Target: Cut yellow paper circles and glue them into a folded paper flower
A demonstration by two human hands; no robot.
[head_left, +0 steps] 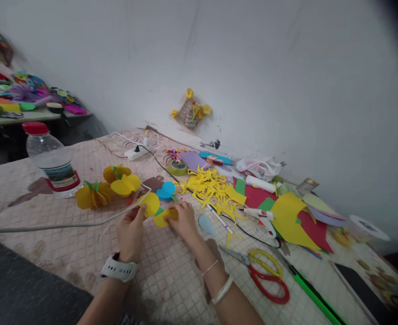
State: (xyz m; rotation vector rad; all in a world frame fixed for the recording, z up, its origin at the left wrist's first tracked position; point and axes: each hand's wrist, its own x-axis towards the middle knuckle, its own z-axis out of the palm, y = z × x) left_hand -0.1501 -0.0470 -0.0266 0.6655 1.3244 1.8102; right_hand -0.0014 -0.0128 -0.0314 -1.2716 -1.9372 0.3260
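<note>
My left hand [131, 229], wearing a pale watch, pinches a round yellow paper piece [150, 204]. Between thumb and fingers of my right hand [184, 221] is a second yellow paper piece [161, 219] with a bit of green at its edge. Whether the two pieces are joined, I cannot tell. Just beyond my hands lies a blue folded paper shape [166, 191] with a green tip. To the left sit yellow folded paper pumpkins [94, 195] with green tops. A pale blue paper shape [206, 224] rests right of my right hand.
Yellow paper scraps [215, 187] are heaped behind my right hand. Red-handled scissors [263, 271], a glue gun [258, 214] and a green-handled tool [314, 289] lie to the right. A plastic bottle [52, 158] stands at left. A white cable [94, 224] crosses near my left hand.
</note>
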